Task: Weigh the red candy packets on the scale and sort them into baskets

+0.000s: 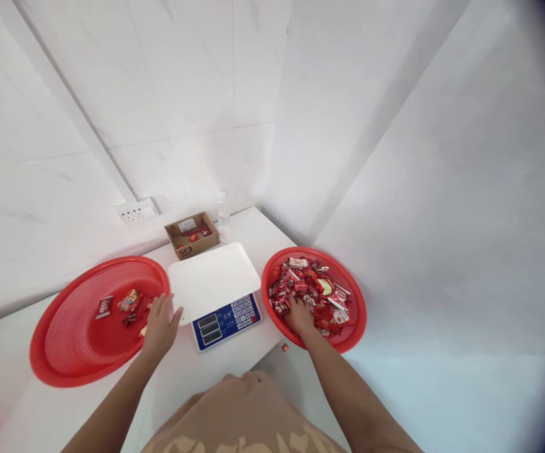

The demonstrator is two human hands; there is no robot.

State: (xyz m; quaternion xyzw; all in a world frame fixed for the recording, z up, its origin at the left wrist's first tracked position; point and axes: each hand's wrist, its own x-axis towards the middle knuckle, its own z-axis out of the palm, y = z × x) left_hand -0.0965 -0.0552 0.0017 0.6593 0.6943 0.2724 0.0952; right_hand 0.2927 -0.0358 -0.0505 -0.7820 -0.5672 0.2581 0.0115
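Note:
My left hand [161,324] is over the right rim of a tilted red mesh basket [58,340], beside the scale's left edge, its fingers apart and nothing seen in it. Several wrapped snacks [131,302] lie in that basket. Down among the wrapped candies [324,286] of a second, fuller red basket [363,314] is my right hand [299,314]; its fingertips are partly hidden by the pile, so any grip cannot be made out. Between the baskets stands a scale with a white pan [213,277] and a blue keypad panel [227,324].
Behind the scale sits a small cardboard box [192,236] holding a few red packets, with a clear plastic bottle [224,217] to its right. A small red piece [285,347] lies near the front edge of the white table [272,236]. Walls close off the back and right.

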